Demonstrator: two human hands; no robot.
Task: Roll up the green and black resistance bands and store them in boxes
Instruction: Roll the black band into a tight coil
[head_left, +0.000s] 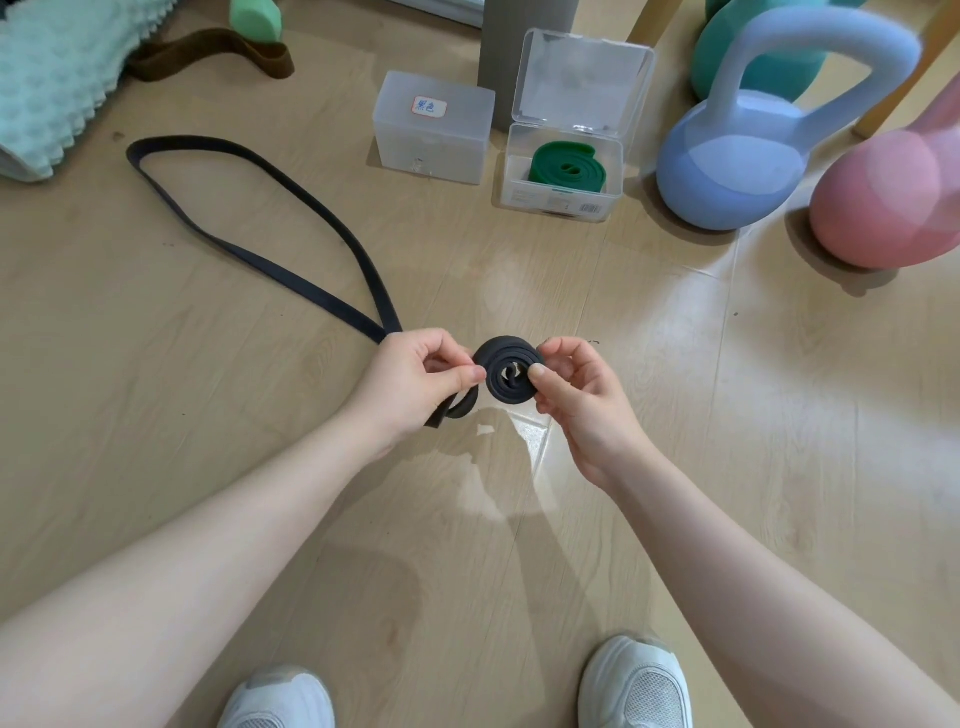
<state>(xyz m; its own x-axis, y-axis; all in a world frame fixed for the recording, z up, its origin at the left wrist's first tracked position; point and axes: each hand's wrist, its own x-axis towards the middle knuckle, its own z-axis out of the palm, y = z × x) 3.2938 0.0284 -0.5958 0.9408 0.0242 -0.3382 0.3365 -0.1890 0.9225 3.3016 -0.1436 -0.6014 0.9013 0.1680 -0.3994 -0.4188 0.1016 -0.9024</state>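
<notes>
The black resistance band (506, 358) is partly coiled into a small tight roll held above the wooden floor. My left hand (410, 379) pinches the roll's left side, and my right hand (576, 389) pinches its right side with thumb and fingers. The band's unrolled length (249, 254) trails away to the left as a long loop lying on the floor. A rolled green band (566, 166) sits inside an open clear box (613, 166) whose lid (582, 78) stands upright. A closed frosted box (434, 127) with a small label stands left of it.
A blue kettlebell (748, 156), a pink one (893, 202) and a teal one (727, 52) stand at the right. A brown band (208, 49) and a spiky mint mat (57, 78) lie at the far left. My white shoes (636, 686) show at the bottom edge.
</notes>
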